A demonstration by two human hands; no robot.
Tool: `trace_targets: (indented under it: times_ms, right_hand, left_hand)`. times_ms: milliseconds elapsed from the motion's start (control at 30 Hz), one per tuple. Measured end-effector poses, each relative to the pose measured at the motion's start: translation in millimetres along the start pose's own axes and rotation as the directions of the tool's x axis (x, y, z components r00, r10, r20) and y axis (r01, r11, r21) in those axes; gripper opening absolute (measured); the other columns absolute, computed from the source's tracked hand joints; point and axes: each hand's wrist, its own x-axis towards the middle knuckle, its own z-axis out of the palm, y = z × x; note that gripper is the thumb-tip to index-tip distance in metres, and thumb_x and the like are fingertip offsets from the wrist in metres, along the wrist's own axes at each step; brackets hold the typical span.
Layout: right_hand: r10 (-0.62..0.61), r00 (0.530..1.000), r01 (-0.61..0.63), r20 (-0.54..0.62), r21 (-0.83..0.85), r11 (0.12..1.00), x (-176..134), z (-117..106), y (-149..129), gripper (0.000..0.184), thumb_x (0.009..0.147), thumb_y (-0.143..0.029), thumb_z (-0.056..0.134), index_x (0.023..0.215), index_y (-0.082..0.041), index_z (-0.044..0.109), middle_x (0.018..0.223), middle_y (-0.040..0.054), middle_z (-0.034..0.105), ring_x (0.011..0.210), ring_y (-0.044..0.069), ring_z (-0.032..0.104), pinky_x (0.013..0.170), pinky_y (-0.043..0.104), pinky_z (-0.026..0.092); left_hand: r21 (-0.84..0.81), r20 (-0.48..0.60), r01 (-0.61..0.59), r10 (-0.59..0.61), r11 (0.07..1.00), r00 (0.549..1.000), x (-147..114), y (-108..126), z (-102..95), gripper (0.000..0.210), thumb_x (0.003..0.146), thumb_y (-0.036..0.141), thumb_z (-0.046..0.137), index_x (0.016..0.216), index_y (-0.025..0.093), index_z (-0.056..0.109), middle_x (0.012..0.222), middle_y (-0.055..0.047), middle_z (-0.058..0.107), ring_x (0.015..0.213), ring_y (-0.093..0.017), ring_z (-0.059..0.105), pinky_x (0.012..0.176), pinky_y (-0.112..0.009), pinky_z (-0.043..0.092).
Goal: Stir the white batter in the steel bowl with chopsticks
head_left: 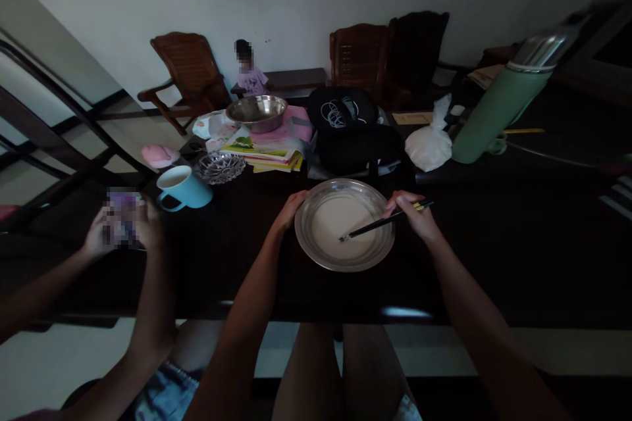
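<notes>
A round metal plate (316, 256) holding pale batter sits on the dark table (494, 256) in front of me. My left hand (289, 208) grips the plate's left rim. My right hand (412, 210) holds black chopsticks (382, 222) whose tips rest in the batter near the plate's middle.
Beside me on the left, another person's two hands (126, 227) hold a small object. A blue mug (182, 188), glass dish (220, 167), books (269, 154), metal bowl (257, 112), black bag (353, 131), white plastic bag (429, 141) and green thermos (503, 102) stand behind. Wooden chairs and a person are at the back.
</notes>
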Motion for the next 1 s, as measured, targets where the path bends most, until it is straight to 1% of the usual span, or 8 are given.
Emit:
trace_targets:
  times_ms: [100,200,400,500,667,733,933,1000]
  right_hand:
    - [-0.036,0.998,0.041,0.057,-0.081,0.996,1.3,6.5,-4.5,0.039,0.087,-0.058,0.06,0.077,-0.024,0.075,0.071,0.0027,0.076,0.073,0.021,0.071,0.074,0.035,0.054]
    - [-0.064,0.998,0.065,0.013,-0.15,0.987,2.9,6.7,-7.2,0.035,0.087,-0.057,0.061,0.078,-0.026,0.076,0.078,0.0026,0.078,0.081,0.023,0.072,0.079,0.037,0.055]
    - [-0.006,0.982,-0.002,-0.187,-0.046,0.999,2.9,-4.6,-2.2,0.045,0.086,-0.063,0.057,0.07,-0.024,0.071,0.058,0.0015,0.072,0.06,0.021,0.068,0.07,0.036,0.053]
    - [0.014,0.993,-0.012,-0.121,0.016,1.0,2.2,-3.4,-1.2,0.048,0.085,-0.065,0.057,0.066,-0.023,0.07,0.054,0.0013,0.069,0.053,0.019,0.065,0.063,0.034,0.051]
    - [-0.049,0.995,0.063,0.092,-0.159,0.985,3.1,8.0,-7.3,0.04,0.088,-0.058,0.058,0.074,-0.025,0.076,0.075,0.0033,0.077,0.079,0.022,0.071,0.078,0.035,0.054]
    - [-0.073,0.992,0.094,0.102,-0.213,0.973,4.0,9.2,-8.9,0.036,0.089,-0.055,0.058,0.077,-0.027,0.077,0.08,0.003,0.078,0.086,0.022,0.07,0.081,0.036,0.053]
    - [-0.032,0.987,0.013,-0.16,-0.116,0.993,4.5,-2.9,-4.6,0.042,0.086,-0.06,0.06,0.069,-0.025,0.073,0.066,0.0028,0.074,0.07,0.022,0.069,0.073,0.036,0.053]
    - [0.013,0.984,-0.017,-0.175,-0.021,1.0,3.6,-5.9,-1.9,0.046,0.086,-0.062,0.058,0.067,-0.024,0.071,0.056,0.0017,0.07,0.059,0.02,0.066,0.067,0.034,0.052]
  left_hand:
    - [-0.009,0.004,-0.009,0.009,1.0,1.0,0.2,-0.5,-0.1,0.032,0.074,0.046,0.063,0.064,0.017,0.055,0.06,0.004,0.05,0.058,-0.012,0.041,0.055,-0.025,0.034]
    - [-0.015,0.003,-0.001,0.002,1.0,1.0,0.2,-0.9,0.1,0.032,0.074,0.047,0.063,0.065,0.017,0.056,0.061,0.003,0.051,0.058,-0.012,0.042,0.056,-0.025,0.034]
    - [-0.033,-0.001,0.01,-0.01,0.999,1.0,0.3,-0.1,1.3,0.032,0.071,0.047,0.066,0.066,0.016,0.057,0.06,0.004,0.052,0.058,-0.012,0.043,0.057,-0.025,0.036]
    - [-0.033,-0.013,0.011,-0.011,0.999,1.0,0.3,0.4,1.9,0.032,0.07,0.047,0.066,0.066,0.016,0.057,0.062,0.003,0.053,0.06,-0.012,0.044,0.058,-0.024,0.037]
    - [-0.02,0.004,0.004,-0.004,1.0,1.0,0.2,0.1,2.0,0.032,0.071,0.048,0.064,0.068,0.016,0.058,0.063,0.003,0.054,0.061,-0.013,0.045,0.058,-0.025,0.037]
    - [-0.014,0.005,-0.005,0.005,1.0,1.0,-0.1,0.4,2.0,0.032,0.072,0.048,0.064,0.067,0.017,0.058,0.063,0.003,0.053,0.062,-0.013,0.045,0.058,-0.024,0.037]
    - [-0.025,0.009,0.0,0.0,1.0,1.0,-0.4,0.9,1.3,0.032,0.072,0.048,0.065,0.067,0.016,0.058,0.064,0.003,0.054,0.061,-0.013,0.044,0.058,-0.024,0.037]
    - [-0.03,0.006,0.0,0.001,1.0,1.0,0.5,-0.7,0.6,0.031,0.072,0.046,0.065,0.069,0.016,0.059,0.064,0.003,0.055,0.062,-0.013,0.045,0.058,-0.024,0.037]
